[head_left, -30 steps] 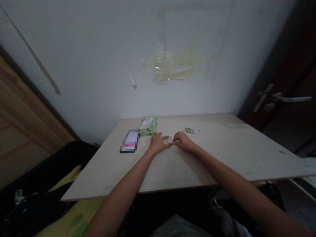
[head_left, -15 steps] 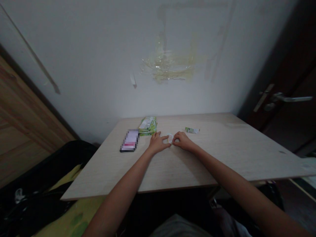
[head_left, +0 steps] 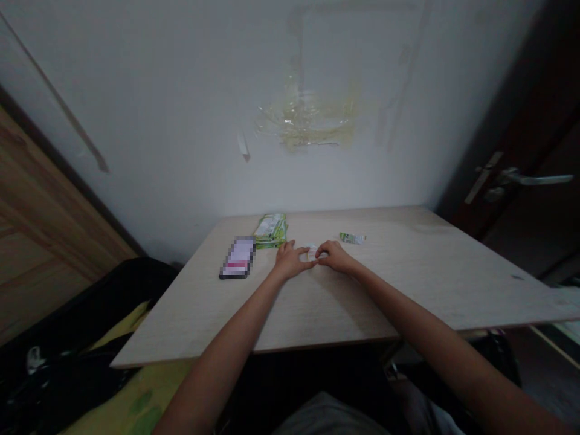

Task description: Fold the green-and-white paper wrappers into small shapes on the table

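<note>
A small whitish piece with a yellowish edge (head_left: pixel 311 252), paper or a packet, lies on the table between my hands. My left hand (head_left: pixel 289 261) rests on the tabletop, its thumb and forefinger framing the piece and pressing on its near edge. From the other side, the bent fingers of my right hand (head_left: pixel 334 256) pinch the piece's right edge and cover part of it. Just beyond my left hand is a stack of green and white packets (head_left: pixel 270 229). A crumpled green and white wrapper (head_left: pixel 352 238) lies past my right hand.
A phone with a blurred screen (head_left: pixel 238 257) lies left of my left hand on the pale wooden table (head_left: pixel 435 266). The wall (head_left: pixel 203 121), with old tape on it, rises behind the table's back edge. A dark door with a handle (head_left: pixel 534 179) stands at the right.
My right hand has shifted slightly left, closer to my left thumb, and covers more of the whitish piece. The phone, stack and wrapper stay in place.
</note>
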Action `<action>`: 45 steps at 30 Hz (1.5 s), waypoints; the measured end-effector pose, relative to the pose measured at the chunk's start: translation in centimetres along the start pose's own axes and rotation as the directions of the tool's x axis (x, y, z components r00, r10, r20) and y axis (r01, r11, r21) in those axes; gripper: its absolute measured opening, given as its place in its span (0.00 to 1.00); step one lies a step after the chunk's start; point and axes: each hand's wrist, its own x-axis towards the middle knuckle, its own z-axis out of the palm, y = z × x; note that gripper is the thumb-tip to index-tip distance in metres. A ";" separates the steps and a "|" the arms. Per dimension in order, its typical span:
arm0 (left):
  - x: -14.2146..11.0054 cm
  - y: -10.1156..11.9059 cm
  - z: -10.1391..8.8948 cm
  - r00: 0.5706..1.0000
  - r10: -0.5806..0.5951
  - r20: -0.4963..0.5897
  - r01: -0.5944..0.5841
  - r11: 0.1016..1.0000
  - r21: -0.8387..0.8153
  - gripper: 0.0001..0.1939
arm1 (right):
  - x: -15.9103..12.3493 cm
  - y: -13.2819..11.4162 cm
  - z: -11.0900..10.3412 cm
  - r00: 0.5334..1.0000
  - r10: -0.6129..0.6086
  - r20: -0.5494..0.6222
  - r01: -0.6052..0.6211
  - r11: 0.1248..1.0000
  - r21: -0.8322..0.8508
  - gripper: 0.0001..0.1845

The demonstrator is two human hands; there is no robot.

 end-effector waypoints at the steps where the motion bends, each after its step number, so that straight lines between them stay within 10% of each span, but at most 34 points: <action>1: 0.1 0.0 0.0 1.000 -0.001 0.009 0.001 1.000 0.000 0.34 | 0.1 -0.1 -0.1 1.000 0.007 0.007 -0.007 1.000 -0.002 0.08; 30: -0.2 -0.4 0.5 0.999 0.033 0.028 -0.034 0.999 0.025 0.32 | -0.4 1.2 0.1 0.984 -0.180 0.002 0.180 0.984 0.012 0.11; 45: -0.2 0.1 0.0 1.000 0.006 0.022 -0.005 1.000 -0.020 0.30 | -0.2 -0.3 -0.2 0.999 -0.051 0.004 0.051 0.999 -0.003 0.08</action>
